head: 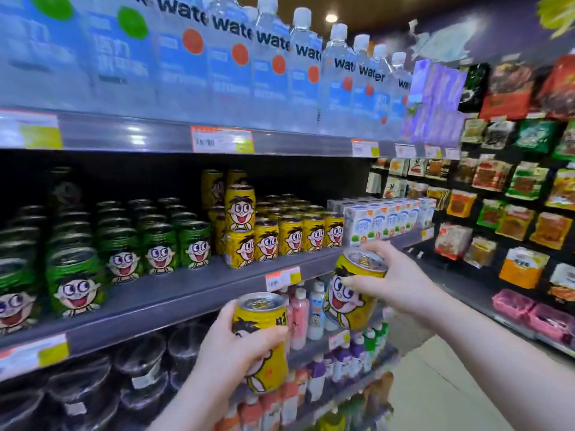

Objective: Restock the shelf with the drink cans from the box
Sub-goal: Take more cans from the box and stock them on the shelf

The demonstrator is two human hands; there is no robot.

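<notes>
Left hand (236,346): curled round an upright yellow cartoon-face can (264,340), below the shelf (174,284) front edge.
Right hand (395,284): gripping a second yellow can (351,290) near its top, tilted, just off that edge.
Risk: toppling the stacked yellow cans (239,209) when sliding in; slipping from a top-only grip.

Head cam, close, angled left along shelf (161,293)
</notes>
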